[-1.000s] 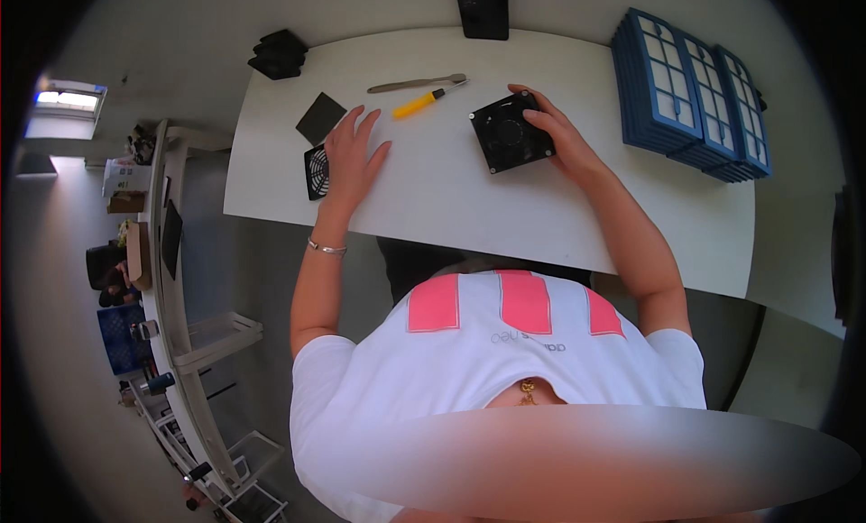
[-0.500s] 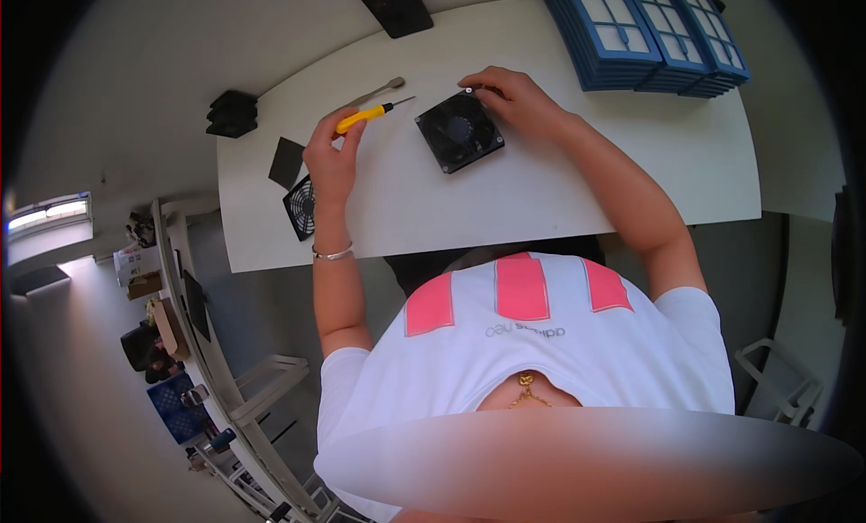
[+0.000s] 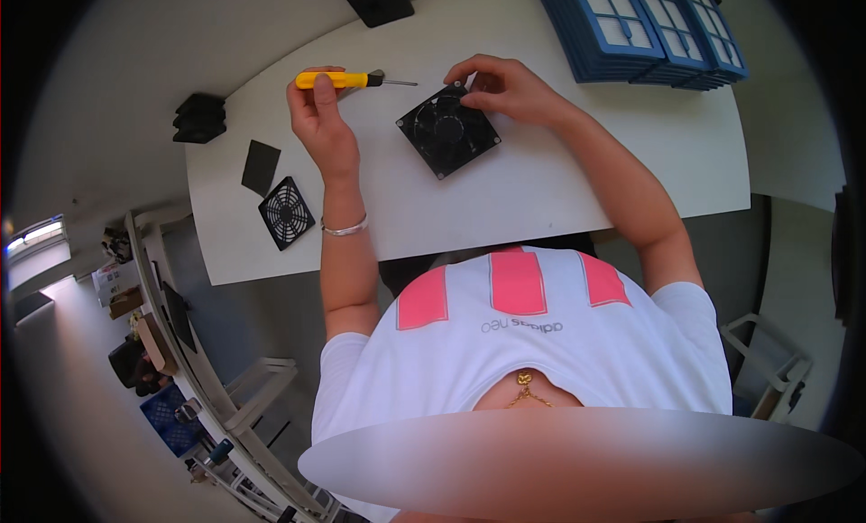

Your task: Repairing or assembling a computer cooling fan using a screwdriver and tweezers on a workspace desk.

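Note:
My left hand (image 3: 320,122) is closed round a yellow-handled screwdriver (image 3: 334,79), held level with its thin shank pointing right. A metal tool (image 3: 378,75) lies partly hidden behind the screwdriver. To the right, my right hand (image 3: 501,90) has curled fingers gripping the top corner of a black square fan (image 3: 448,131), which rests on the white table (image 3: 487,207). At the left lie a dark thin square piece (image 3: 261,168) and, below it, a black round-slotted fan grille (image 3: 286,214).
A black stack (image 3: 198,118) sits at the left back edge and a dark flat slab (image 3: 373,0) at the back. Blue-framed filters (image 3: 631,32) are piled at the back right. A shelving bench (image 3: 180,334) with objects runs along the left side beyond the table.
My left hand has picked up the yellow screwdriver and turned it level. My right hand has shifted from the fan's side to its top corner. The camera's view has shifted.

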The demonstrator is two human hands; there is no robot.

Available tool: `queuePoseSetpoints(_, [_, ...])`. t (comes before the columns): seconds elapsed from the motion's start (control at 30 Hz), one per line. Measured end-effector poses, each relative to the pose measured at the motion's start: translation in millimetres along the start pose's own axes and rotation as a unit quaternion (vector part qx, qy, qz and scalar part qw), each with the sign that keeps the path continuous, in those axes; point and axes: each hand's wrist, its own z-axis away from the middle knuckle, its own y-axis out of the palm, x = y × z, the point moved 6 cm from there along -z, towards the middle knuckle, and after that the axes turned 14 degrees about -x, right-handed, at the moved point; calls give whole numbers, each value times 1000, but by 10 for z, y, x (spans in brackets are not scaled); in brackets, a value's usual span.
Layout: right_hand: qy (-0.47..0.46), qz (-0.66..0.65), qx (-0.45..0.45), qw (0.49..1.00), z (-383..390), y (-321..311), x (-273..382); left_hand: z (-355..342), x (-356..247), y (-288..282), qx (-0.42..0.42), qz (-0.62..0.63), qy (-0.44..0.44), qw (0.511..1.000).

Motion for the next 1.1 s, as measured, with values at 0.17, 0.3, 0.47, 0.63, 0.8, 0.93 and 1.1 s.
queuePoseSetpoints(0.17, [19,-38,32,999,-7,13,-39,-31,353,-189,-90,43,-100,990])
queuePoseSetpoints(0.3, [25,-45,43,998,-9,18,-25,-29,392,-170,-90,37,-110,989])
queuePoseSetpoints(0.47, [18,-67,20,997,54,1,73,-5,351,-139,-83,22,-104,991])
queuePoseSetpoints(0.63, [-105,-66,16,992,121,-4,344,15,371,-164,-78,31,-83,993])
queuePoseSetpoints(0.8, [-123,81,135,980,269,11,669,5,358,-159,-57,19,-39,997])
queuePoseSetpoints(0.93, [-50,152,178,971,382,16,753,10,372,-175,-57,32,-21,998])
queuePoseSetpoints(1.1, [-100,249,216,939,416,72,642,16,409,-137,-50,35,-2,998])
